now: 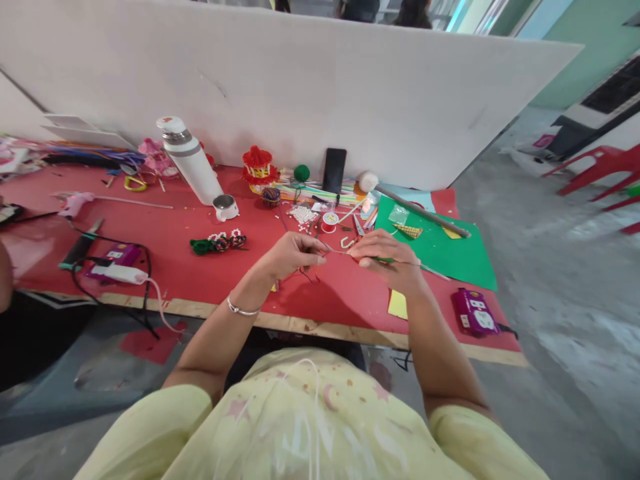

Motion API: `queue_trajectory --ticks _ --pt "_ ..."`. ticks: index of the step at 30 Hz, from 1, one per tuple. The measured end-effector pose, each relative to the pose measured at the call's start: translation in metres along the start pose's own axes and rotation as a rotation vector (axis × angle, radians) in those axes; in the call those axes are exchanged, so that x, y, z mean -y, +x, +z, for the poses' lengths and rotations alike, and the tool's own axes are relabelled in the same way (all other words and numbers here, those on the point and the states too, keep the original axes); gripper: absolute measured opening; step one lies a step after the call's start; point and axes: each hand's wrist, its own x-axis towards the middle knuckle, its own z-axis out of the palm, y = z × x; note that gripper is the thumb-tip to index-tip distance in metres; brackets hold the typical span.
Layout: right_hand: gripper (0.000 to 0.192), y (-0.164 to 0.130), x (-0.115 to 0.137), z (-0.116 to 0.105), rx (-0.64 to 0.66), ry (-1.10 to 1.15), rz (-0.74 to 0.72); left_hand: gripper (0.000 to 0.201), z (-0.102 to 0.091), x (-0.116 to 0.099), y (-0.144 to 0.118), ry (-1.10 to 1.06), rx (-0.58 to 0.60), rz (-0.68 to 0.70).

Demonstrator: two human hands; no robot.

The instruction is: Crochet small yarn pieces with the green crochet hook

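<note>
A red-covered worktop (pixel 200 267) with a bare wooden front edge carries craft clutter — a white insulated bottle (pixel 190 160) leaning beside its steel cup (pixel 225 207), a green paper sheet (pixel 445 250) at the right, a purple power strip (pixel 473 312) near the front corner, a black phone (pixel 334 171) propped against the white board, scattered white beads (pixel 303 215) mid-table.

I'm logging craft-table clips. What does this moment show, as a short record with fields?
left hand: pinches one end of a thin wire
right hand: pinches the wire further along, with a green stick
surface: red table
near hands: green paper sheet, spool, white beads
further back: white bottle, black phone
</note>
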Motion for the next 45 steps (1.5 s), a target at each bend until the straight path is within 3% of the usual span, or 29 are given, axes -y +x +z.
queue_trajectory --ticks 3,5,7,10,12,14,20,25,28,30,32,35,39,45 --pt "0.015 -0.001 -0.005 -0.006 0.062 0.121 0.097 0.022 0.003 -0.003 0.0 0.112 0.006 0.037" --pt "0.022 -0.004 -0.012 0.006 0.023 0.289 0.184 0.016 0.01 -0.005 0.0 0.131 0.01 0.075" --pt "0.032 -0.01 -0.02 0.032 -0.144 0.473 0.284 0.021 0.022 -0.003 0.0 0.065 -0.011 0.089" --pt "0.041 -0.019 -0.028 0.083 -0.54 0.667 0.42 0.044 0.039 0.004 0.003 -0.058 -0.13 0.109" --pt "0.037 -0.025 -0.027 0.106 -0.698 0.653 0.45 0.05 0.045 0.01 0.006 -0.064 -0.23 0.146" --pt "0.028 -0.029 -0.02 0.112 -0.753 0.524 0.414 0.05 0.047 0.015 0.007 -0.023 -0.3 0.181" --pt "0.013 -0.031 0.0 0.09 -0.608 0.048 0.166 0.053 0.044 0.018 0.006 -0.031 -0.326 0.192" --pt "0.015 -0.03 0.0 0.093 -0.655 0.172 0.196 0.07 0.048 0.019 0.004 -0.133 -0.22 0.151" --pt "0.014 -0.031 -0.002 0.094 -0.629 0.087 0.197 0.064 0.047 0.022 0.003 0.081 -0.331 0.218" --pt "0.014 -0.032 -0.001 0.094 -0.585 -0.095 0.126 0.061 0.048 0.023 0.003 0.199 -0.432 0.239" --pt "0.019 -0.032 -0.001 0.096 -0.576 -0.251 0.027 0.063 0.05 0.022 0.003 0.184 -0.473 0.217" --pt "0.026 -0.031 -0.001 0.1 -0.608 -0.292 -0.057 0.074 0.049 0.017 0.002 -0.068 -0.33 0.12" --pt "0.021 -0.027 -0.006 0.088 -0.549 -0.065 0.017 0.085 0.033 0.011 0.001 -0.241 -0.125 0.0" --pt "0.017 -0.019 -0.009 0.031 -0.18 0.012 0.023 0.068 0.005 0.008 0.0 -0.069 0.003 -0.031"
